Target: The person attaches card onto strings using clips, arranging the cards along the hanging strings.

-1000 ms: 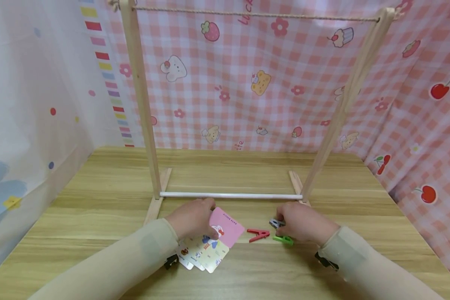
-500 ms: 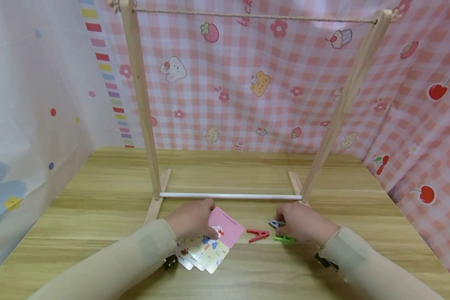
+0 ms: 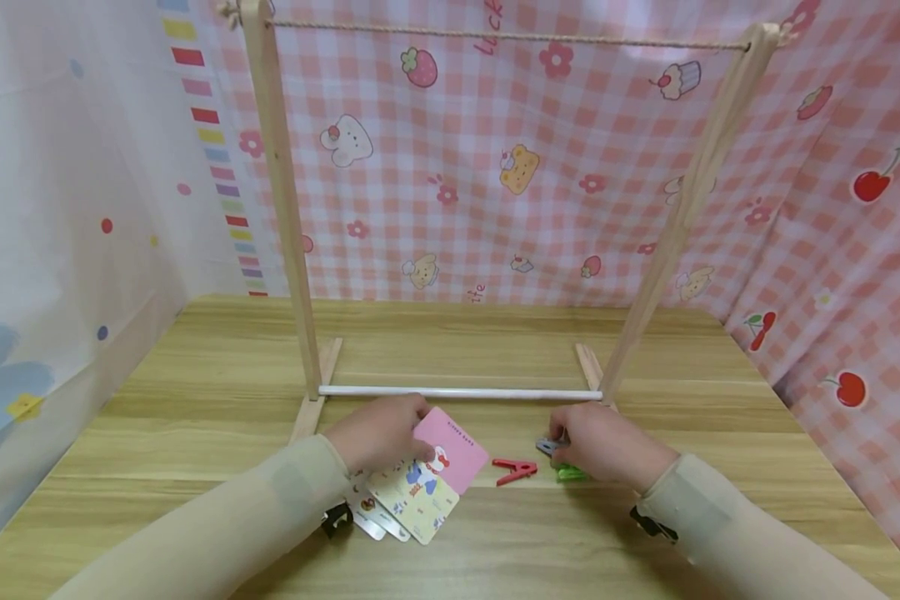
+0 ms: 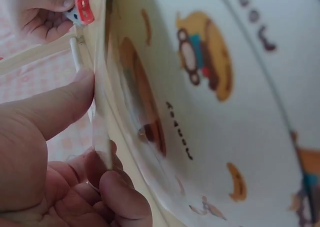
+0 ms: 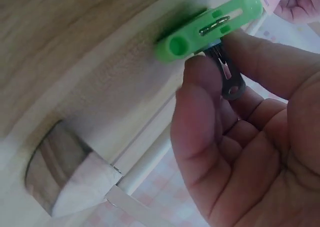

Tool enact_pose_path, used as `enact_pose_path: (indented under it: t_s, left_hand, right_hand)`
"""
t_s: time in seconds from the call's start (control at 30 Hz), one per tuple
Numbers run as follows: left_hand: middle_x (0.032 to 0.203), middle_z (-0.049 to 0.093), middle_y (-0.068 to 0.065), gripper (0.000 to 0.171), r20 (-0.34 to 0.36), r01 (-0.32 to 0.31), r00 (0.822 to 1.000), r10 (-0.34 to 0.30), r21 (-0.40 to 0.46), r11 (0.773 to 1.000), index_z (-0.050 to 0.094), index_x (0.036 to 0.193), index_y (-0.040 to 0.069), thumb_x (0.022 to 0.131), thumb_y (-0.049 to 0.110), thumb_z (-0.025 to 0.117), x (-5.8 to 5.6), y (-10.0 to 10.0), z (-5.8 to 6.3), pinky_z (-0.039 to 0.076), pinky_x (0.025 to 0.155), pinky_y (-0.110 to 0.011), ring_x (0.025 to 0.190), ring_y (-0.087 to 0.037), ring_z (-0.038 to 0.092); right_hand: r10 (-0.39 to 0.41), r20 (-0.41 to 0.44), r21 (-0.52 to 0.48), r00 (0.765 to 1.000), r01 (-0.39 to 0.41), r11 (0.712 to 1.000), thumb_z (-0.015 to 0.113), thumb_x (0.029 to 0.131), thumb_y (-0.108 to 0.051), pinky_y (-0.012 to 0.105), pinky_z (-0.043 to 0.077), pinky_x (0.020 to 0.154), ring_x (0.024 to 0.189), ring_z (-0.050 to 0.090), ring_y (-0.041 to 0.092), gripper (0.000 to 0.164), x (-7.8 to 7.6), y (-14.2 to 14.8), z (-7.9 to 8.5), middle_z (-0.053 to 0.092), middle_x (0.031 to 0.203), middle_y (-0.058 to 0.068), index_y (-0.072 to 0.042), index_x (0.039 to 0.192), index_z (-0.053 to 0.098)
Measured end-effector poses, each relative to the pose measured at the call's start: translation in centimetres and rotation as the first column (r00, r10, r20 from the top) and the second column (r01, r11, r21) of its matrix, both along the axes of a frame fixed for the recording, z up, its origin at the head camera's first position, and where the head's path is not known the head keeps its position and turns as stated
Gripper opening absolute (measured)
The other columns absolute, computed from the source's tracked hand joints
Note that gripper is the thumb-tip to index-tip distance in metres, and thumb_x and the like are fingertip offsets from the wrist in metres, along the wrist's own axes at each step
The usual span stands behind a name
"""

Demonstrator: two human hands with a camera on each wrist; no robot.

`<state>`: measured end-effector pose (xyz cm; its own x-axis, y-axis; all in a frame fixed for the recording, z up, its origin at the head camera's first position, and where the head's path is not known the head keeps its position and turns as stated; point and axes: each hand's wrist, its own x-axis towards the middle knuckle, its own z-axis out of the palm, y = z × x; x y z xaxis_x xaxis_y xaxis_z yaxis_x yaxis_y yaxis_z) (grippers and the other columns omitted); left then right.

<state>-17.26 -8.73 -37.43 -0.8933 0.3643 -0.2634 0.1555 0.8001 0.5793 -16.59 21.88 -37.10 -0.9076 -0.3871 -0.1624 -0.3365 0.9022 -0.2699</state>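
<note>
In the head view my left hand [image 3: 382,433] pinches a pink and yellow card [image 3: 457,450] with a rabbit on it, thumb on its upper face. White cards [image 3: 371,515] fan out beneath it; the left wrist view shows a monkey-print card [image 4: 150,112] close up. My right hand [image 3: 607,442] pinches a grey clothespin [image 3: 547,447] between thumb and fingers. A green clothespin [image 5: 210,29] lies right beside those fingers, partly covered by the hand in the head view. Between the two hands a red clothespin [image 3: 515,471] lies on the table.
Behind the hands stands a wooden frame [image 3: 281,183] with a rope [image 3: 510,36] strung across its top. Its white bottom rod [image 3: 461,392] runs low over the wooden table [image 3: 450,342], just beyond both hands. Patterned cloth [image 3: 450,233] hangs behind.
My left hand has shifted slightly left, and more of the card's rabbit shows. My right hand stays nearly in place, now covering more of the green clothespin.
</note>
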Motion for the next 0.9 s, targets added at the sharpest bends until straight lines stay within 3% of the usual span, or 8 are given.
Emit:
enact_pose_path:
  t_s: [0.23, 0.53, 0.7, 0.9]
  left_hand:
    - [0.085, 0.068, -0.001, 0.03, 0.03, -0.024, 0.999, 0.022, 0.051, 0.998, 0.065, 0.122, 0.01, 0.098, 0.024, 0.076, -0.28, -0.4, -0.04, 0.059, 0.06, -0.031, 0.068, -0.016, 0.068]
    - [0.086, 0.068, -0.003, 0.014, 0.032, -0.022, 0.999, 0.018, 0.121, 0.992, 0.068, 0.109, 0.011, 0.102, 0.023, 0.07, -0.73, -0.74, 0.17, 0.059, 0.063, -0.031, 0.071, -0.018, 0.068]
    - [0.087, 0.067, -0.002, 0.012, 0.012, -0.015, 1.0, 0.013, 0.126, 0.992, 0.07, 0.107, 0.013, 0.103, 0.024, 0.068, -0.77, -0.88, 0.46, 0.057, 0.067, -0.031, 0.075, -0.018, 0.066]
    - [0.087, 0.067, -0.002, 0.01, 0.008, -0.019, 1.0, 0.018, 0.14, 0.99, 0.069, 0.099, 0.015, 0.103, 0.024, 0.068, -0.88, -1.05, 0.64, 0.054, 0.068, -0.031, 0.077, -0.017, 0.063]
  right_hand:
    - [-0.01, -0.017, -0.033, 1.0, 0.009, 0.999, 0.076, 0.098, -0.019, 0.03, 0.05, 0.065, 0.071, 0.056, 0.01, 0.009, -0.14, 0.02, 0.06, 0.066, 0.082, -0.006, -0.017, 0.092, 0.07]
    - [-0.011, -0.077, -0.134, 0.997, 0.0, 0.991, 0.074, 0.098, -0.011, 0.029, 0.053, 0.068, 0.075, 0.059, 0.008, 0.007, -0.39, -0.17, 0.38, 0.071, 0.087, -0.004, -0.016, 0.093, 0.075]
    - [-0.055, -0.058, -0.211, 0.997, 0.042, 0.977, 0.072, 0.1, -0.012, 0.03, 0.055, 0.069, 0.078, 0.062, 0.008, 0.007, -0.34, -0.33, 0.66, 0.074, 0.095, 0.0, -0.013, 0.099, 0.079]
    - [-0.095, -0.026, -0.265, 0.995, 0.085, 0.96, 0.076, 0.098, -0.019, 0.027, 0.053, 0.064, 0.075, 0.063, 0.008, 0.015, -0.39, -0.59, 0.75, 0.073, 0.092, 0.0, -0.009, 0.108, 0.077]
